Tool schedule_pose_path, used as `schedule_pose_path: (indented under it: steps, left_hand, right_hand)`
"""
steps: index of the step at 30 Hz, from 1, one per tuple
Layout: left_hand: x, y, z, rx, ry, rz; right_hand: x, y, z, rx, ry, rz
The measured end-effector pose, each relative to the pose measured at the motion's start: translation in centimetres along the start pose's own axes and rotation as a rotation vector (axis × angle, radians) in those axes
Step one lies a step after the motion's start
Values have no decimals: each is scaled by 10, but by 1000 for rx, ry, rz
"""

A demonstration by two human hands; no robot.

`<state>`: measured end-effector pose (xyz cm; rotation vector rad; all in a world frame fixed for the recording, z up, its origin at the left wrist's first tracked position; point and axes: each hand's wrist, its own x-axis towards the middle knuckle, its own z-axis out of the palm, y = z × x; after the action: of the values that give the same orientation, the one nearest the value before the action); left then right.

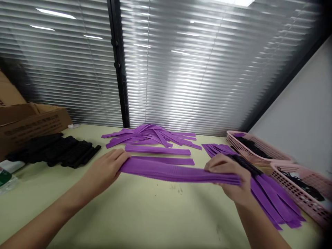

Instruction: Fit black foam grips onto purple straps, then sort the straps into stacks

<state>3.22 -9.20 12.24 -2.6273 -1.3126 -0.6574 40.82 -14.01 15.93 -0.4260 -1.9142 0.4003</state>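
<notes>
A stack of purple strips (pixel 168 170) stretches level between my two hands, above the pale table. My left hand (pixel 110 166) is closed on its left end, fingers on top. At the other end my right hand (pixel 230 174) grips the stack, with the layered edges showing by the thumb. Just behind lie two single purple strips (pixel 158 149), one partly hidden by the stack. Farther back is a loose heap of purple strips (pixel 147 135). Beside my right hand lies a bundle of purple strips (pixel 272 197) with a black band (pixel 246 165) around its middle.
Black folded pieces (pixel 57 148) lie at the left, in front of a cardboard box (pixel 33 121). Two pink baskets (pixel 280 157) with black items stand along the right side. A plastic-wrapped item (pixel 6 180) sits at the left edge. Window blinds rise behind the table (pixel 145 214).
</notes>
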Motion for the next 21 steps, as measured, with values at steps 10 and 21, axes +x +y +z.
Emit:
schedule_pose_path:
  steps: [10,21]
  left_hand:
    - [-44,6,71,-447,-377,144]
    - [26,95,128,-1888,-270,-626]
  right_hand:
    - [-24,44,41,323,-504,711]
    - [13,113,100,409,-123,1002]
